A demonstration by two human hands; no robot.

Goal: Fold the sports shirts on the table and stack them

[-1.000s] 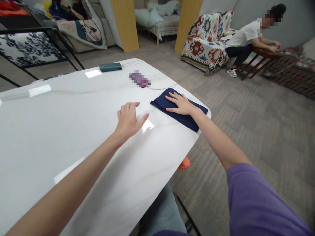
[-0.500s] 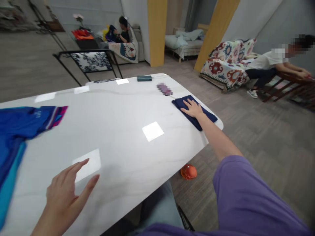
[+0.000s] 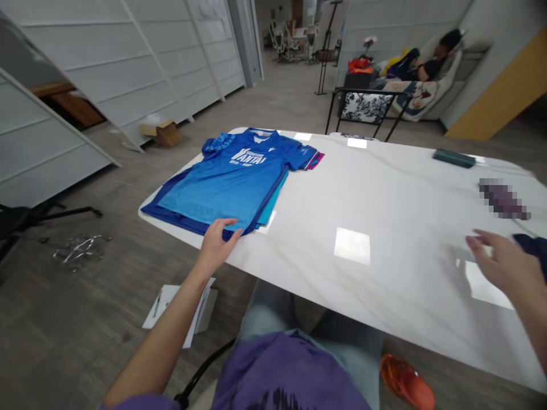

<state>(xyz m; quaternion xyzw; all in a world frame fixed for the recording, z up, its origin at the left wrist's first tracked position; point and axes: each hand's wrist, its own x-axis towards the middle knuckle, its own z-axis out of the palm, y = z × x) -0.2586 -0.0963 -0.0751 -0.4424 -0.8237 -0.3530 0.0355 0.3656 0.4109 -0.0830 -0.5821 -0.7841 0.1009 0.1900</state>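
A stack of blue jerseys (image 3: pixel 217 188) lies spread on the white table (image 3: pixel 316 210), white lettering up on the top one. At the near right corner of its hem is my left hand (image 3: pixel 217 242), thumb and forefinger apart; whether the fingertips touch the cloth is hard to tell. My right hand (image 3: pixel 506 262) hovers over the right part of the table, fingers loosely bent and holding nothing. Just beyond it, a folded navy cloth (image 3: pixel 534 245) shows partly at the frame's edge.
A dark green case (image 3: pixel 453 158) and a blurred-out purple object (image 3: pixel 504 198) lie at the table's right. Behind the table stands a black-framed chair (image 3: pixel 367 108). One person (image 3: pixel 431 65) sits on a sofa. Below are a box with papers (image 3: pixel 200 310) and an orange shoe (image 3: pixel 408 381).
My view has swung left to the jerseys. My right hand has come off the folded navy cloth. My left hand has reached the hem of the jersey stack.
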